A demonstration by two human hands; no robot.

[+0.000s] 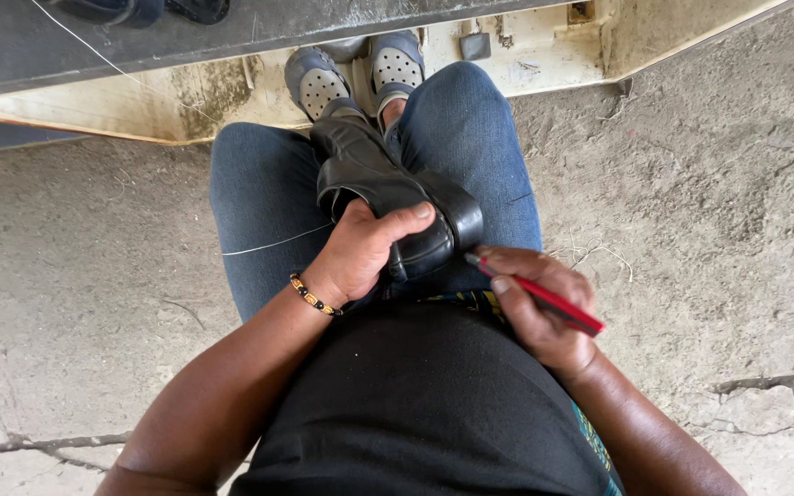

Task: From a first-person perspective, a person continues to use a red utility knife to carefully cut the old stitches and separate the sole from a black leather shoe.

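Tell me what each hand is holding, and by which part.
The left hand grips a black leather shoe around its heel end, thumb on top. The right hand holds a red-handled tool by the middle of its handle.

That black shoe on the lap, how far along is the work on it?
Done: nothing finished shows; no fresh stitching or mark is visible on the black shoe. In hand: the left hand clamps it on the knees, while the right hand holds a red tool with its tip at the heel end. A thin white thread crosses the jeans. Left: cannot tell.
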